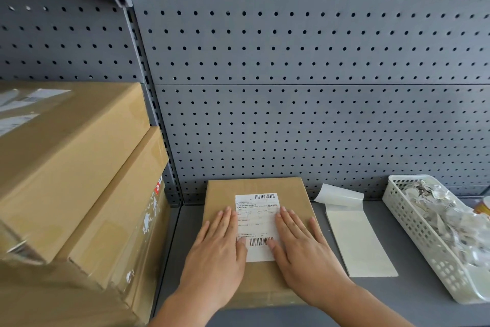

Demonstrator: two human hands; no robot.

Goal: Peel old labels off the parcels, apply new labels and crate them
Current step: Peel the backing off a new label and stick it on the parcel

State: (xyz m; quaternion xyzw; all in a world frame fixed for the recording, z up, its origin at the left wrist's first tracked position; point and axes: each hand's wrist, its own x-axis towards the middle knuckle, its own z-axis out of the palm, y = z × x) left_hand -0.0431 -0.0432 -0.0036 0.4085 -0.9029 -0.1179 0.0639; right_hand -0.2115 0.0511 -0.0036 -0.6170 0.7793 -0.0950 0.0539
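Head view: flat brown parcel [258,236] lies on grey shelf [413,287], centre, near pegboard wall [291,61]. White label [257,226] on parcel top. Left hand [217,249] and right hand [305,249] press flat on label's side edges, fingers straight, together. Backing sheet [358,241] just right of parcel. White basket [434,241] of paper scraps far right. Stacked cartons [74,180] left.

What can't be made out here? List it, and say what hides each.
Head view:
- Label print: too small to read; left hand and right hand cover its side edges.
- White basket: cut off by the right edge.
- Stacked boxes: blurred, cut off at left.
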